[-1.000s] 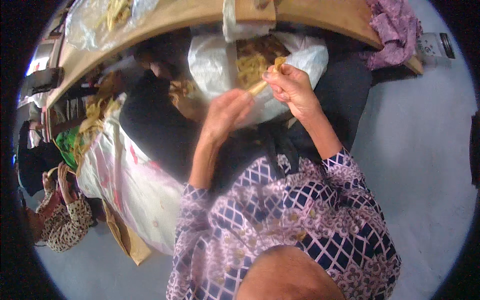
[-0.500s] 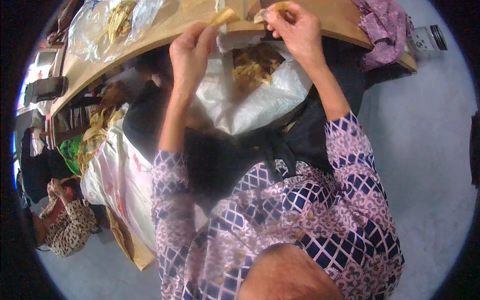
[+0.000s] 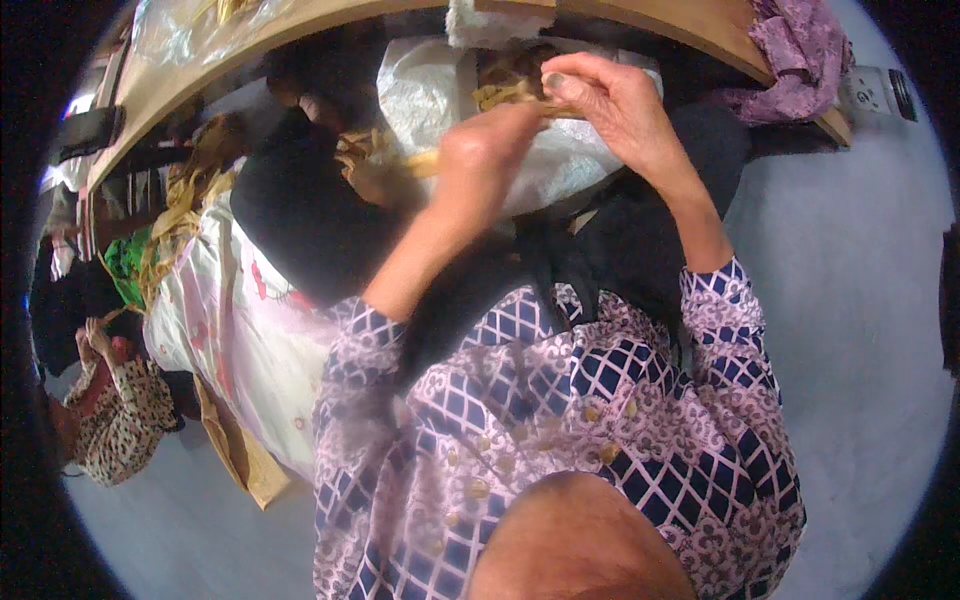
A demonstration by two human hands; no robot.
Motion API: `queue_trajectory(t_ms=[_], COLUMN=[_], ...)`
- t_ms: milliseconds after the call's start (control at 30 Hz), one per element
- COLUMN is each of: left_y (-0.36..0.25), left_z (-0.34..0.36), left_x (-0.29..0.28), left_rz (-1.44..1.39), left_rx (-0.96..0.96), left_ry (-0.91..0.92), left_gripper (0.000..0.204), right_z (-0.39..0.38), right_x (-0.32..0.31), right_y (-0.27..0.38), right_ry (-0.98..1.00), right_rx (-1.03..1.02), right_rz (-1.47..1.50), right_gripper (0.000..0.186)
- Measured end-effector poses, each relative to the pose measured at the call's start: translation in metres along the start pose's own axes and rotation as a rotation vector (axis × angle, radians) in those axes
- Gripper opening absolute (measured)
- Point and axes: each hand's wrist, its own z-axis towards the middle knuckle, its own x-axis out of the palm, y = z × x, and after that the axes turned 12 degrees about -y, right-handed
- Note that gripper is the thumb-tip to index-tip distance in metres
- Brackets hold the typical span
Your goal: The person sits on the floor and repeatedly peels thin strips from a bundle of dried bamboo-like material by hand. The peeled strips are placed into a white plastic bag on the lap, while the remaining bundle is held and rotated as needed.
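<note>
My left hand (image 3: 475, 160), blurred by motion, is closed on a pale yellow dried strip (image 3: 425, 163), which sticks out to its left. Just to its right and higher, my right hand (image 3: 625, 115) has its fingers curled in a pinch at the strip's other end. Both hands are over a white woven sack (image 3: 410, 85) with its mouth rolled open. Brown and yellow dried material (image 3: 505, 95) inside is partly hidden by my hands.
Above is a curved-looking wooden bench (image 3: 660, 20) with a plastic bag (image 3: 190, 25), purple cloth (image 3: 790, 55) and a clear jar (image 3: 870, 92). At left are a white printed bundle (image 3: 225, 340) with loose strips, a brown paper piece (image 3: 240, 450), and a co-worker (image 3: 125, 420) with raised hands.
Both hands were raised and apart at the bench edge half a second ago; they are lower and closer together now, over the sack. My left hand has moved right and down.
</note>
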Motion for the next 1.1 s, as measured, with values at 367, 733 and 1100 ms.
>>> queue_trajectory(t_ms=[367, 733, 1100], left_y=[0.017, 0.008, 0.042], left_z=[-0.027, -0.009, -0.038], left_x=[-0.018, -0.019, 0.0], left_rz=[-0.258, -0.739, -1.324], left_rx=[-0.222, -0.83, -1.172], left_ry=[0.26, 0.397, 0.597], left_gripper=[0.017, 0.015, 0.027], right_z=[-0.033, -0.043, -0.053], right_x=[-0.025, 0.018, 0.031], right_y=[-0.028, 0.005, -0.006], right_ry=[0.369, 0.397, 0.254], right_rx=[0.444, 0.569, -0.017], right_rz=[-0.045, 0.727, -0.192], right_gripper=[0.016, 0.023, 0.02])
